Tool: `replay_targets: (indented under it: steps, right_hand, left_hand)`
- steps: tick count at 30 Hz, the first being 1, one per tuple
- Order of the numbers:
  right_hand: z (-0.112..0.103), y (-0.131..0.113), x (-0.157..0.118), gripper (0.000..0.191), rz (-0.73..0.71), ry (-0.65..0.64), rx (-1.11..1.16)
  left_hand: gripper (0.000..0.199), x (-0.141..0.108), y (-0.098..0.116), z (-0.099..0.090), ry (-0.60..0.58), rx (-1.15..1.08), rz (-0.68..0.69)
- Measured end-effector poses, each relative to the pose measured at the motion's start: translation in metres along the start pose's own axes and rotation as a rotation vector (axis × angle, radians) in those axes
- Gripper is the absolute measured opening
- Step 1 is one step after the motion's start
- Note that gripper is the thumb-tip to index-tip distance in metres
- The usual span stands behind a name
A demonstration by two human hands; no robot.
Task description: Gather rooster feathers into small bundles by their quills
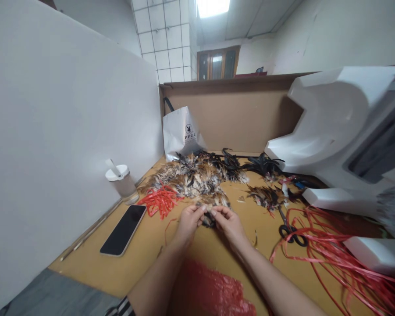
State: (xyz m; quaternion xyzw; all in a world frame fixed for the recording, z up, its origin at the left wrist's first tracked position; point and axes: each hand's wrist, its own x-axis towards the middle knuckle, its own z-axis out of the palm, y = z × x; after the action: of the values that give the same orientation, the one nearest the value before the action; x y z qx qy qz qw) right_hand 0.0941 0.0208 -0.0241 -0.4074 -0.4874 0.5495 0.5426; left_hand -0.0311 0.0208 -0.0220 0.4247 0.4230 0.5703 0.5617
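Note:
Over the middle of the table, my left hand [190,223] and my right hand [229,223] meet at the fingertips. Both are closed in a pinch on a small bunch of feathers [208,220], whose dark ends hang below the fingers. Whether a tie is around the bunch is too small to tell. Just beyond my hands spreads a large heap of brown and black feathers [197,177]. To the left of it lies a bundle of short red plastic strips [161,201]. A smaller feather pile [266,195] sits to the right.
A phone [124,230] and a lidded cup [122,182] stand at the left. Black-handled scissors [292,235] lie at the right beside long red strips [342,259]. White foam pieces [329,118] line the right side. A silver bag [182,131] leans at the back.

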Motion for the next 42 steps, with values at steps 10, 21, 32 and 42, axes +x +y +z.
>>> replay_targets:
  steps: [10, 21, 32, 42]
  right_hand:
    - [-0.004, 0.005, 0.002, 0.025, -0.036, -0.009, -0.052]
    - [0.003, 0.001, -0.003, 0.028, 0.112, 0.003, 0.117]
    - [-0.006, 0.009, 0.007, 0.022, -0.182, -0.083, -0.359]
    - [-0.01, 0.019, 0.005, 0.01, -0.376, -0.035, -1.169]
  left_hand:
    - [0.027, 0.001, -0.003, -0.002, -0.03, -0.048, 0.021]
    - [0.033, -0.004, -0.01, 0.005, -0.046, 0.02, 0.008]
    - [0.025, 0.005, 0.0, -0.01, 0.007, -0.068, 0.04]
    - [0.025, 0.015, 0.006, -0.023, 0.124, -0.204, 0.006]
